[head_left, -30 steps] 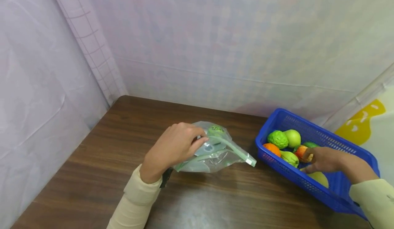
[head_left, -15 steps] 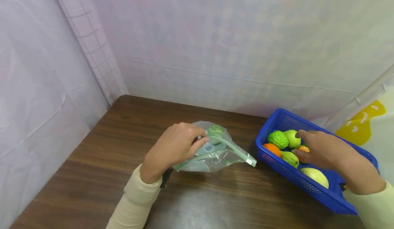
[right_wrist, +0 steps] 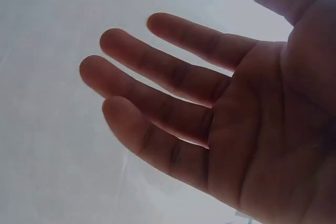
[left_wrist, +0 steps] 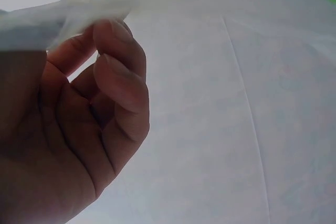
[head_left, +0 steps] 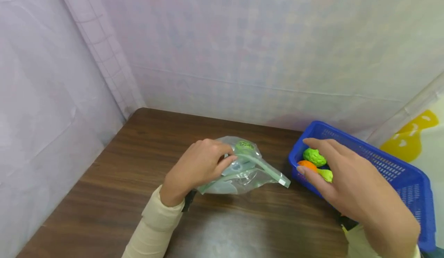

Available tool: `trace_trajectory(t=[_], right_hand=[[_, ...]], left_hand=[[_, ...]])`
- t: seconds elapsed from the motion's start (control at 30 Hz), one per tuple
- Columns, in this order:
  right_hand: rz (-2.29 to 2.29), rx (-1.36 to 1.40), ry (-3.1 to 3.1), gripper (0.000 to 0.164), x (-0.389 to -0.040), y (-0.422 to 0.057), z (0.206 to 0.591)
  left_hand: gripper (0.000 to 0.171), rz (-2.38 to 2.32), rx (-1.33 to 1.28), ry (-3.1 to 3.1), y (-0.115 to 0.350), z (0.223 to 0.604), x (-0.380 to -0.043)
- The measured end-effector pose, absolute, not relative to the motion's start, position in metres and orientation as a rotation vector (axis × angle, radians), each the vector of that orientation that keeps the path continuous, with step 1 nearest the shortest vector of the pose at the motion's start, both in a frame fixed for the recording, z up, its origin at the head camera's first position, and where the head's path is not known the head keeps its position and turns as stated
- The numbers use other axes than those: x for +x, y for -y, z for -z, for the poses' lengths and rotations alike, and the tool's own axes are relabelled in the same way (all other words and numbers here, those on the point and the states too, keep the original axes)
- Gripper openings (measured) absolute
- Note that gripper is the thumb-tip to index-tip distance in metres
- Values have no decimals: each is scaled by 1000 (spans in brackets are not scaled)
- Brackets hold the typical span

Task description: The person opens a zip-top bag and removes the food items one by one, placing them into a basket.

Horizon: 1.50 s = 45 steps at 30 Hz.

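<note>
My left hand [head_left: 201, 167] pinches the edge of a clear zip bag [head_left: 229, 184] with a green zip strip, near the middle of the table. In the left wrist view its curled fingers [left_wrist: 123, 85] meet the filmy plastic at the top. A green patterned round shape [head_left: 244, 146] shows through the bag. My right hand [head_left: 354, 181] hovers over the blue basket [head_left: 428, 211], fingers spread and holding nothing; the right wrist view shows its bare palm. Beside its thumb are a bumpy green fruit [head_left: 313, 157], an orange fruit [head_left: 308, 166] and a light green ridged fruit [head_left: 326, 174]. The hand hides other basket contents.
The brown wooden table [head_left: 138, 154] ends at a pale curtain [head_left: 243, 57] behind it. Another white sheet [head_left: 41, 96] hangs along the left side. The basket stands at the table's right, close to a curtain with a yellow print [head_left: 406, 142].
My right hand has risen out of the basket and come left and nearer the camera, with its fingers spreading. My left hand keeps its pinch on the bag, almost unmoved.
</note>
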State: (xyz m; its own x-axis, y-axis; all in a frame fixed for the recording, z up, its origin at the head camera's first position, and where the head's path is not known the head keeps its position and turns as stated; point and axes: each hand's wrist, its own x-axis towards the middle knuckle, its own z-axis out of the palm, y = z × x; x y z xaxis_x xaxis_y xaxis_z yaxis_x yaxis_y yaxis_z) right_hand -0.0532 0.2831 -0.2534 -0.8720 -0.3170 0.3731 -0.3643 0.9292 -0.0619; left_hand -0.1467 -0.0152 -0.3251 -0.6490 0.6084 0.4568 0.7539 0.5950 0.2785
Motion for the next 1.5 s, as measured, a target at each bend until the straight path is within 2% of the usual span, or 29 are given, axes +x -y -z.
trace_trajectory(t=[0.23,0.47,0.67,0.9,1.1,1.27,1.5], right_hand=[[-307,599,2664,53,-50,-253,272],[-402,731,2734,35,-59,-218,296],[-284,841,2675,38,-65,-188,309],[-220,935,2639,31,-78,-166,325],[-179,911,2692,29,-100,-153,350],[-92,774,2723,17,-125,-147,374],[212,771,2413,26,-148,-148,405]], left_hand=[[17,633,-1089,2502,18,325,-146],[16,613,-1097,2499,20,324,-145],[16,611,-1078,2490,23,325,-144],[16,613,-1084,2479,25,324,-144],[16,631,-1091,2482,27,325,-143],[16,622,-1105,2458,26,327,-143],[16,574,-1171,2442,22,330,-144]])
